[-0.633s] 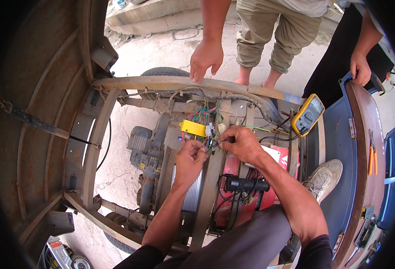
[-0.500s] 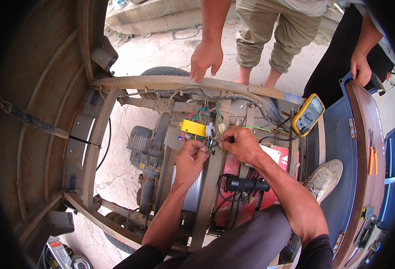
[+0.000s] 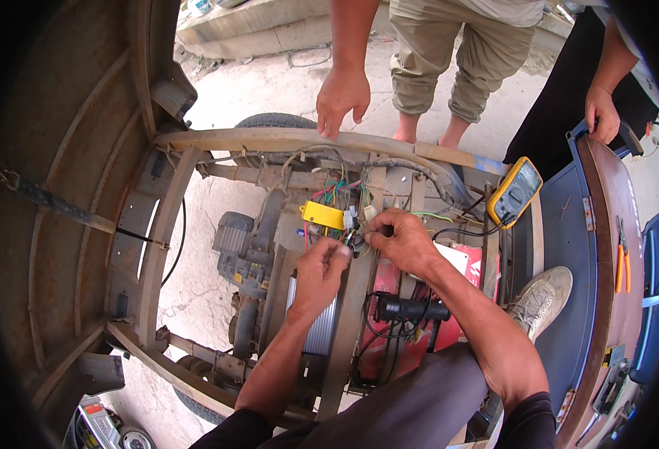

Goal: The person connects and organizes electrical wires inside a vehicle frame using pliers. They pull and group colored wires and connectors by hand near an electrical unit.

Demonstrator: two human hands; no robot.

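My left hand [image 3: 320, 275] is closed in a pinch at the end of a thin wire, just below a yellow box [image 3: 322, 215]. Opposite it, my right hand [image 3: 402, 239] pinches among thin wires right of that box; its fingertips partly cover what they grip. White plug connectors [image 3: 350, 218] sit between the box and my right fingers. Coloured wires [image 3: 335, 190] spread out above the box. Under my left wrist lies a ribbed metal unit [image 3: 322, 323].
A yellow multimeter [image 3: 514, 193] leans on the frame rail [image 3: 284, 139], where another person's hand [image 3: 344, 99] rests. A second hand [image 3: 603, 116] holds the blue panel's edge. Orange-handled pliers [image 3: 622, 258] lie on the brown board [image 3: 606, 299]. My shoe [image 3: 545, 298] stands beside the frame.
My left hand has drawn slightly down toward me, its fingers still pinched. My right hand stays nearly in place. The other person's hand on the rail has shifted slightly left.
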